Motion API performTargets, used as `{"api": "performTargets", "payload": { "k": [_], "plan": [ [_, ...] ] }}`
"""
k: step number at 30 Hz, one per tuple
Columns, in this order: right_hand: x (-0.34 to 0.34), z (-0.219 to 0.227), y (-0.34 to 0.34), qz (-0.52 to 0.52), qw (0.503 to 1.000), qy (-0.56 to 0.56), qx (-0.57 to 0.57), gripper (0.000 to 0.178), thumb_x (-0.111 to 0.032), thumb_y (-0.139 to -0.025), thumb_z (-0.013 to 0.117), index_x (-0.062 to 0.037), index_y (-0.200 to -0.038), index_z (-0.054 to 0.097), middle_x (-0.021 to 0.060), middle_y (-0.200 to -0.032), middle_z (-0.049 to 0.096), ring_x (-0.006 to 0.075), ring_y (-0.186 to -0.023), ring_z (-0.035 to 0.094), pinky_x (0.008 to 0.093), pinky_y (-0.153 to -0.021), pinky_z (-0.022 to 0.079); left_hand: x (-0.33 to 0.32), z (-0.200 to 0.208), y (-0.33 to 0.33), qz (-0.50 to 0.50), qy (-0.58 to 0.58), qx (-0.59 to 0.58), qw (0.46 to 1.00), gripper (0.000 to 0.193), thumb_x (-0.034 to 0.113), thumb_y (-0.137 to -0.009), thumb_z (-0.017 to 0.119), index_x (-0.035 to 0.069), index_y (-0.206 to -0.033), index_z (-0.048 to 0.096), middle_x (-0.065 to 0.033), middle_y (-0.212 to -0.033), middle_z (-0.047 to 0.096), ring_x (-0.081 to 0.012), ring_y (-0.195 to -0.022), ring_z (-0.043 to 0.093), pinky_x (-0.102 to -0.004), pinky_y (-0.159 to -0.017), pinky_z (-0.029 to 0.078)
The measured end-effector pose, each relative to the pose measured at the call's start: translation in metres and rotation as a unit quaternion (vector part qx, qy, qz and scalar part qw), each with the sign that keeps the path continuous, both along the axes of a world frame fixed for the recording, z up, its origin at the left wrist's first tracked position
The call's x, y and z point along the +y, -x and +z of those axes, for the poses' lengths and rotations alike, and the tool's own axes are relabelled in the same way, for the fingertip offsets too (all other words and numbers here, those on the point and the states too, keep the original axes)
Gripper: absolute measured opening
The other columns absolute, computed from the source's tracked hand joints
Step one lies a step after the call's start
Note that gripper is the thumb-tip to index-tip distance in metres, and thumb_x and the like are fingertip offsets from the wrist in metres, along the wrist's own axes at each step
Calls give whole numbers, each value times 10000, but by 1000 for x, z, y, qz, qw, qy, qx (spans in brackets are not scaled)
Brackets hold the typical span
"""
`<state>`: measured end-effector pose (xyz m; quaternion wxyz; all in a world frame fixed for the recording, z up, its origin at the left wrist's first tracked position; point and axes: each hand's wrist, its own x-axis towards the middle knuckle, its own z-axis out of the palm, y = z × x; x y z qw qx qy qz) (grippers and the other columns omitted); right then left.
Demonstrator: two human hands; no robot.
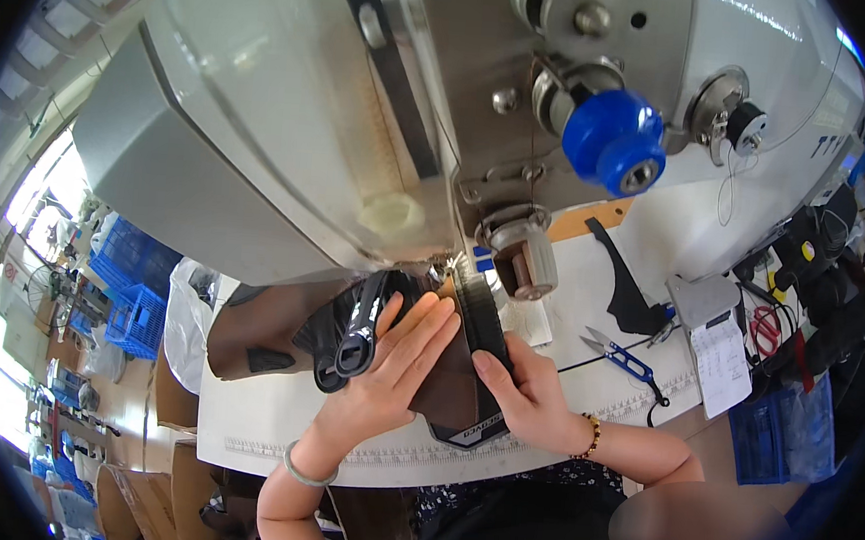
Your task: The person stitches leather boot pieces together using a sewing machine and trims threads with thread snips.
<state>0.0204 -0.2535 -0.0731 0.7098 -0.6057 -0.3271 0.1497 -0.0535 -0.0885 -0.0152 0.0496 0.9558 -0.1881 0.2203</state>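
- Currently, your brown panel lies at the lower centre of the frame, on the white table, its far end just below the sewing machine.
- Your left hand is spread flat on the panel, fingers straight and together, gripping nothing; beside it, to the left, stands a black looped handle.
- Your right hand holds the right edge of the black band, thumb on top, fingers curled at the side; you can't tell from this view how far the fingertips reach beneath.
- Judging by its look, the panel should be light and bendy, fairly smooth and not fragile, so a flat palm suits it better than a pinch.
- The band looks thicker and stiffer; its outer edge, clear of the machine, seems your best hold.
- Mind the bulky handle, which could drag or twist the panel.
- Blue thread snips lie right of centre.
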Motion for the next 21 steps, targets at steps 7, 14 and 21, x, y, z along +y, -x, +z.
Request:
{"api": "performTargets", "payload": {
  "k": [7,14,21],
  "plan": [
    [4,5,0,0,999,-33,13,220,-195,-923,499,1,-826,478,-42,-601,409,9,-551,321,202,-440,278,3,-3,-1,1,0,-7,1000,751,-6,-533,592,-39,-1266,429,-127,-1336,398,-256,-1244,392,-435,-1072,261],
    [12,14,-8,15,998,-55,24,222,-188,-927,493,8,-825,471,-40,-627,418,3,-571,324,195,-446,274,8,-3,-8,-20,64,-37,997,887,-56,-405,668,-11,-1262,445,-124,-1304,399,-293,-1215,410,-476,-1051,301],
    [12,12,-7,7,998,-56,33,209,-175,-927,496,14,-840,479,-38,-661,443,0,-606,347,185,-476,303,13,-14,-8,-37,58,-67,995,895,-40,-410,689,8,-1269,444,-113,-1285,411,-288,-1221,402,-476,-1053,306]
  ]
}}
